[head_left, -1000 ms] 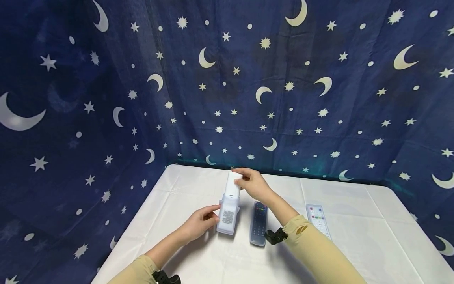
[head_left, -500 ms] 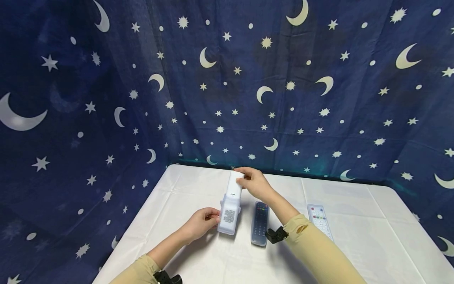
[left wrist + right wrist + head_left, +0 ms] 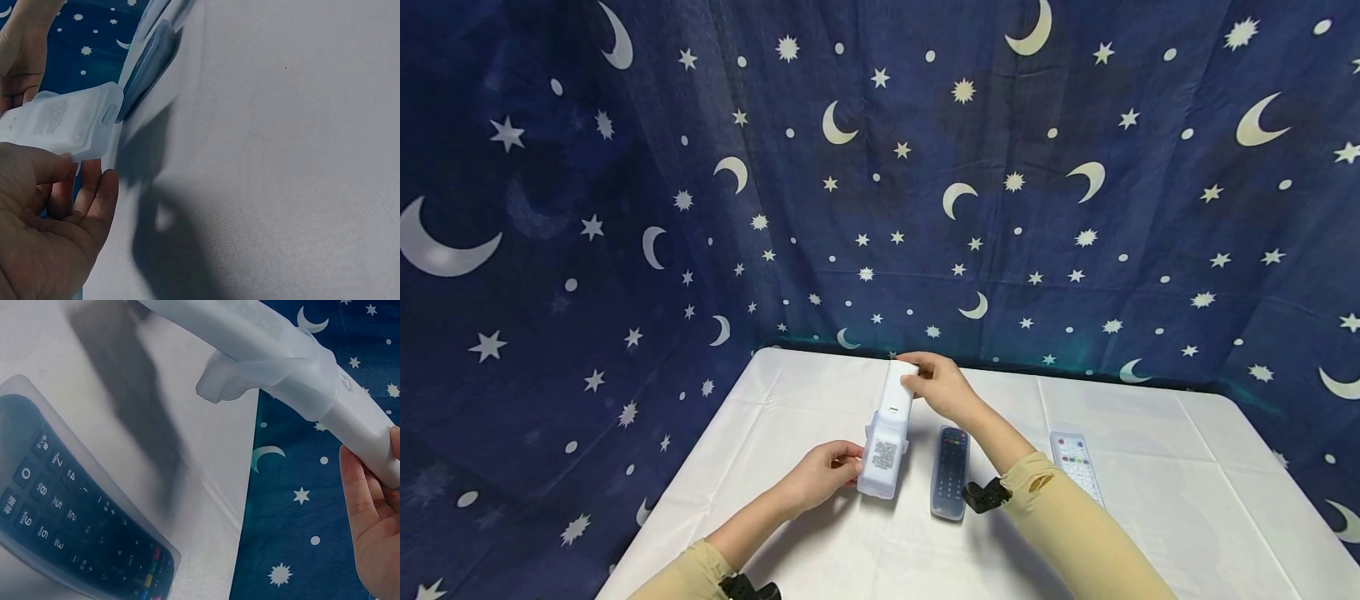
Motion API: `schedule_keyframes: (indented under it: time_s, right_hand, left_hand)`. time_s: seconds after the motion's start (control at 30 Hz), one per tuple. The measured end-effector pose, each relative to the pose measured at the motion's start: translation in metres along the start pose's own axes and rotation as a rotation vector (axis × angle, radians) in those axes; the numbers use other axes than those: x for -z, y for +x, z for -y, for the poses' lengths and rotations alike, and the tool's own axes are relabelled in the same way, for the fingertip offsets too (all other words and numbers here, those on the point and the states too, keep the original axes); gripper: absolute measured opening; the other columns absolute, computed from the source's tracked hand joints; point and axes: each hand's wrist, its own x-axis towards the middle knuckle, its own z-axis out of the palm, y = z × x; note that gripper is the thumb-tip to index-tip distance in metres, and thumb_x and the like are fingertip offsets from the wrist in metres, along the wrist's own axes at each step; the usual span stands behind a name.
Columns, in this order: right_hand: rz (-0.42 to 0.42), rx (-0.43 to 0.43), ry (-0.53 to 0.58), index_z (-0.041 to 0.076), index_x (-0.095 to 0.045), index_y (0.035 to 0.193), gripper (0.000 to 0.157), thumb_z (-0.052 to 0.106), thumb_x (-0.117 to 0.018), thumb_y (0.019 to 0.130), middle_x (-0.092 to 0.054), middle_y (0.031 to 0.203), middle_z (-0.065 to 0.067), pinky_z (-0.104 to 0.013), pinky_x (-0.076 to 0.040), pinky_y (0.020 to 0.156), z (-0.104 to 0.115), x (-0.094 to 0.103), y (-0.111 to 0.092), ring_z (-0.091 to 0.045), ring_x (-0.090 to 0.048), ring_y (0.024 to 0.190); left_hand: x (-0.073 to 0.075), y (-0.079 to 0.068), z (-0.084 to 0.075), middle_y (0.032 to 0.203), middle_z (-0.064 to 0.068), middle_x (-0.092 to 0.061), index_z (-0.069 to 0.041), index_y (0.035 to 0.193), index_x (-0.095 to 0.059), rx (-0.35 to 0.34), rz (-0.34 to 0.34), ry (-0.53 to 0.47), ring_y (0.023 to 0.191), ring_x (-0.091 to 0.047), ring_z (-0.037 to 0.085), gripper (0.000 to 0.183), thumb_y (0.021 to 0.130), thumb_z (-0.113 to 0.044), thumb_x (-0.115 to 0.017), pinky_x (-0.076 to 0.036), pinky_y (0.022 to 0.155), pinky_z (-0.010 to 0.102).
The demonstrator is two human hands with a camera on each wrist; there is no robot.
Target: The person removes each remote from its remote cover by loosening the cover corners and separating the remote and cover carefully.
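A white remote control (image 3: 898,390), its back facing up, sits partway inside a translucent silicone sleeve (image 3: 878,482). The sleeve covers its lower part, where a printed label shows through, and the bare upper part sticks out. My right hand (image 3: 943,388) grips the far end of the remote between thumb and fingers. At the near end, my left hand (image 3: 820,478) pinches the sleeve's left edge; the left wrist view has the thumb on top and the fingers beneath. In the right wrist view the sleeve's mouth (image 3: 325,381) is folded back into a loose flap around the remote.
Just right of the held remote, a dark remote (image 3: 950,477) in a clear cover lies buttons up on the white tablecloth (image 3: 820,550). Farther right is a white remote (image 3: 1077,468), also covered and partly behind the right sleeve. A star-patterned curtain (image 3: 910,208) hangs behind the table.
Both hands keep their grips. Remote and sleeve have shifted only slightly, the sleeve's near end a little to the left over the last half second.
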Motion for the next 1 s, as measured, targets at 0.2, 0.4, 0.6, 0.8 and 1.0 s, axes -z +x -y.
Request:
schedule_keyframes:
  time_s: [0.2,0.4,0.6,0.8,1.0]
  right_hand:
    - [-0.006,-0.008,0.011,0.0,-0.062,0.136,0.039,0.006,-0.067,0.098,-0.069,0.117,-0.014,-0.043,-0.06,0.082,0.003,0.001,0.0,-0.021,-0.064,0.091]
    - [-0.009,-0.018,0.01,0.0,-0.062,0.137,0.039,0.006,-0.067,0.098,-0.069,0.116,-0.014,-0.043,-0.06,0.082,0.004,0.001,0.0,-0.021,-0.063,0.09]
    - [-0.008,-0.011,0.017,0.0,-0.063,0.135,0.037,0.005,-0.066,0.098,-0.068,0.117,-0.016,-0.045,-0.059,0.083,0.005,0.002,0.0,-0.023,-0.063,0.091]
    - [0.004,-0.017,0.022,0.002,-0.063,0.136,0.038,0.007,-0.066,0.099,-0.068,0.119,-0.014,-0.045,-0.059,0.085,0.005,0.006,0.002,-0.023,-0.063,0.094]
    - [0.043,-0.026,0.027,0.008,-0.064,0.136,0.037,0.011,-0.066,0.099,-0.067,0.117,-0.01,-0.038,-0.059,0.083,0.009,0.011,0.003,-0.024,-0.063,0.097]
  left_hand:
    - [0.001,-0.001,0.001,0.103,0.008,-0.067,0.007,0.12,-0.064,-0.002,0.001,-0.002,0.095,-0.065,0.021,0.024,0.102,-0.009,-0.063,-0.059,0.082,0.034]
    - [0.002,-0.002,0.001,0.103,0.008,-0.067,0.007,0.121,-0.064,0.004,0.003,-0.013,0.095,-0.065,0.021,0.025,0.102,-0.009,-0.063,-0.059,0.082,0.036]
    - [0.002,-0.003,0.001,0.102,0.008,-0.066,0.007,0.122,-0.063,0.007,0.007,-0.015,0.094,-0.065,0.021,0.026,0.102,-0.009,-0.063,-0.059,0.085,0.043]
    - [0.001,-0.001,0.002,0.104,0.008,-0.065,0.006,0.125,-0.062,0.033,0.012,-0.051,0.096,-0.065,0.021,0.03,0.102,-0.013,-0.062,-0.058,0.087,0.039]
    - [-0.004,0.003,-0.003,0.111,0.011,-0.068,0.008,0.127,-0.059,0.101,0.023,-0.187,0.101,-0.066,0.022,0.041,0.096,-0.017,-0.069,-0.057,0.09,0.037]
